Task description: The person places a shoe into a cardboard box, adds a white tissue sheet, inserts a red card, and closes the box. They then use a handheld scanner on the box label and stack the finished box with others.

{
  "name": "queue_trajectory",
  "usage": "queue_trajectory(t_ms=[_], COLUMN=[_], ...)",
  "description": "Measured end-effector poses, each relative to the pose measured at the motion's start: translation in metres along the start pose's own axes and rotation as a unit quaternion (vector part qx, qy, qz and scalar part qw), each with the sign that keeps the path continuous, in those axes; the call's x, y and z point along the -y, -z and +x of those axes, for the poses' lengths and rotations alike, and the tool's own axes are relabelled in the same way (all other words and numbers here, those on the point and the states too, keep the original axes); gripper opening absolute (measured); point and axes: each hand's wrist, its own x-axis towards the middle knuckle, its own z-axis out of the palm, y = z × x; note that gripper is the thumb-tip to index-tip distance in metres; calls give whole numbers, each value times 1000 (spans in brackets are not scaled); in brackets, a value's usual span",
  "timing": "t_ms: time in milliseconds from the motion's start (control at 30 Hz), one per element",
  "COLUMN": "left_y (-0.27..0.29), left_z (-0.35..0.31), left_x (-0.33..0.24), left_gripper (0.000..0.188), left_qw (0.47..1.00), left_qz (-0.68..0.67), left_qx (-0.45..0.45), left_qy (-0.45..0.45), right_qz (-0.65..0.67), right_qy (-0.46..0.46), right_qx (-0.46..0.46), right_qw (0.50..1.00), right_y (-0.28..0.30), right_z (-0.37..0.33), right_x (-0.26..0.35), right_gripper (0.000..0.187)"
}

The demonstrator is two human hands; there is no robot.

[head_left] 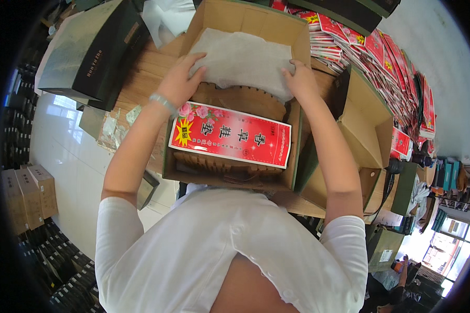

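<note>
An open cardboard box (pixel 167 167), tan inside with a dark green outside, lies in front of me. White tissue paper (pixel 242 57) covers its far part. My left hand (pixel 181 81) rests at the paper's left edge, thumb and fingers apart. At the opposite edge is my right hand (pixel 301 82), its thumb and forefinger also spread and touching the paper near the box wall. Below the paper lie brown pieces (pixel 240 99) with notched edges; I cannot make out their kind. A flat red packet (pixel 232 136) with pink flowers and a yellow burst rests across the near part.
A dark green box (pixel 89 55) stands at the left of the wooden table (pixel 146 78). Right of my box is another open one (pixel 357 135). Piles of red packets (pixel 386 68) spread at the far right. Brown cartons (pixel 29 195) stand on the floor at left.
</note>
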Motion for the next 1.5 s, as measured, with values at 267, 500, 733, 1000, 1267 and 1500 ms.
queue_trajectory(t_ms=[267, 500, 733, 1000, 1267, 1500], left_y=[-53, -40, -5, 49, 49, 71], left_z=[72, 86, 89, -52, -184, -183], left_x=[52, 24, 61, 26, -11, -57], left_gripper=[68, 81, 59, 43, 59, 47], left_qw=[969, 943, 894, 887, 976, 975], left_qz=[178, 225, -307, -418, -38, 101], left_qx=[47, 146, 227, 193, 204, 114], left_qy=[165, 197, 234, 27, -67, -163], right_qz=[150, 219, 409, 479, 163, 130], right_qy=[-133, -37, 10, 71, 155, 221], right_qx=[40, -131, -121, 43, 218, 185], right_qw=[979, 966, 904, 874, 950, 949], right_y=[11, 16, 40, 82, 82, 112], right_z=[26, 5, -19, -138, -234, -233], right_x=[14, 3, 9, 26, 5, 44], right_gripper=[41, 30, 35, 71, 66, 35])
